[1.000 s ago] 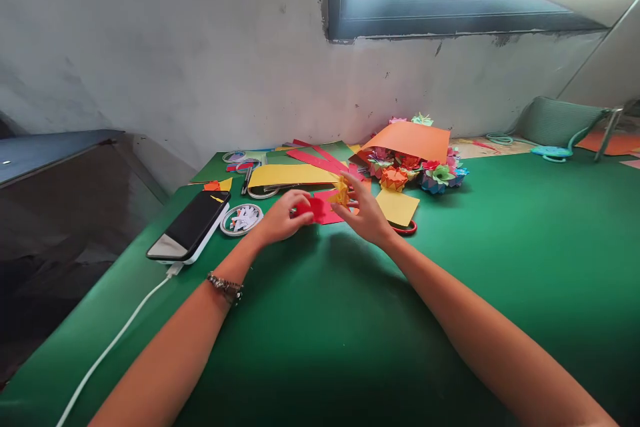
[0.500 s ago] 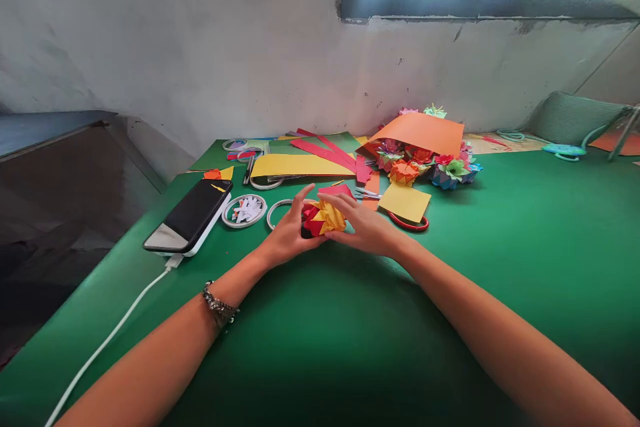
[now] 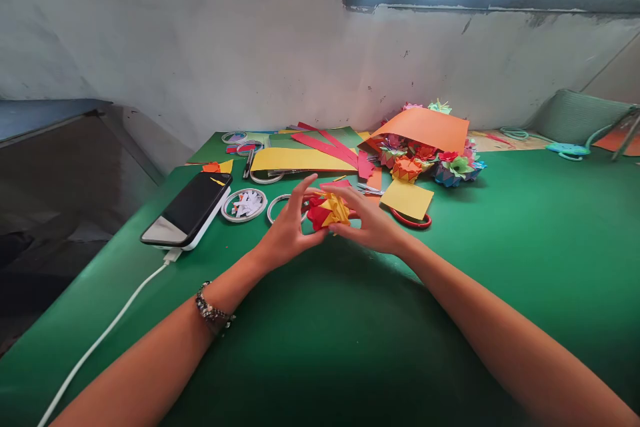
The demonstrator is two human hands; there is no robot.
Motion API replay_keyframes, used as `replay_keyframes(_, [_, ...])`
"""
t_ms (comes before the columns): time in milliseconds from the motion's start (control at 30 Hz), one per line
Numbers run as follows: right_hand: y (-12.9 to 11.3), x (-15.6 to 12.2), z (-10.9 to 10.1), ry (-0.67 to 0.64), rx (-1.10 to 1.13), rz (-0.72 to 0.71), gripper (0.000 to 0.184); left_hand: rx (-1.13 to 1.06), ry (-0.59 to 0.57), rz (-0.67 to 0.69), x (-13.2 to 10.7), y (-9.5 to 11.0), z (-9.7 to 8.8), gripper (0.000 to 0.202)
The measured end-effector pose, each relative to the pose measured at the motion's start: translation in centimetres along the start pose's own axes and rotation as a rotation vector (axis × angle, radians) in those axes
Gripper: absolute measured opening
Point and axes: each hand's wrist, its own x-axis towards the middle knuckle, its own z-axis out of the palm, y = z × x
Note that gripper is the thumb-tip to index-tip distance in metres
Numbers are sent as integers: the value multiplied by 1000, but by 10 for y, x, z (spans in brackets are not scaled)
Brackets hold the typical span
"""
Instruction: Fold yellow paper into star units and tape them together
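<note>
A folded red and yellow paper flower (image 3: 329,211) is held between both hands just above the green table (image 3: 500,260). My left hand (image 3: 289,230) grips its left side with thumb and fingers, the index finger raised. My right hand (image 3: 370,223) pinches its right side, fingers curled over the yellow petals. A bracelet sits on my left wrist.
A phone (image 3: 187,210) on a white charger cable lies at the left. Tape rings (image 3: 244,205), yellow, red and green paper sheets (image 3: 300,160), a yellow square (image 3: 406,199) and a pile of paper flowers (image 3: 430,163) under an orange sheet lie behind. The wall is close behind.
The hands came together from the red sheet, lifting the red and yellow flower between them. The view tilted down slightly.
</note>
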Motion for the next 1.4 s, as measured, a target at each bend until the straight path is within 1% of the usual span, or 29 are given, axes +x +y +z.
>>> replay_keyframes(100, [-3, 1, 1, 12, 192, 72, 49, -114, 71, -20, 1, -2, -1, 74])
replay_keyframes(200, [-6, 2, 5, 35, 325, 108, 47, -199, 75, -55, 0, 0, 1, 70])
replay_keyframes(300, [-8, 2, 8, 75, 378, 105, 46, -290, 76, -97, 0, 6, 5, 68])
replay_keyframes(400, [-8, 2, 10, 102, 441, 150, 46, -336, 105, -114, -1, 12, 7, 65])
replay_keyframes(500, [-8, 2, 10, 135, 495, 192, 47, -361, 144, -158, 0, 15, 6, 57])
replay_keyframes(567, [-9, 2, 11, 158, 509, 199, 48, -358, 177, -204, 1, 15, 5, 55])
replay_keyframes(633, [-9, 2, 11, 180, 517, 199, 49, -347, 188, -278, 2, 15, 5, 55])
replay_keyframes(733, [-9, 2, 12, 186, 497, 196, 48, -374, 157, -436, 1, 15, 9, 53])
replay_keyframes(800, [-8, 2, 13, 157, 475, 192, 49, -412, 129, -519, 0, 15, 12, 54])
replay_keyframes(933, [-7, 2, 16, 79, 435, 161, 48, -504, 70, -601, 0, 14, 16, 63])
replay_keyframes(1000, [-7, 2, 16, 64, 405, 138, 47, -543, 60, -636, 1, 13, 16, 62])
replay_keyframes(1067, [-8, 2, 16, 58, 385, 134, 47, -563, 81, -669, 2, 11, 15, 57])
replay_keyframes(1133, [-8, 2, 15, 51, 379, 153, 49, -572, 101, -680, 2, 9, 15, 54])
replay_keyframes(1267, [-9, 1, 14, 23, 368, 185, 52, -564, 94, -633, 1, 9, 15, 56])
replay_keyframes(1333, [-8, 1, 13, 16, 361, 181, 52, -551, 76, -598, 1, 12, 15, 60])
replay_keyframes(1400, [-8, 1, 12, 13, 350, 160, 51, -518, 50, -552, 1, 16, 14, 71])
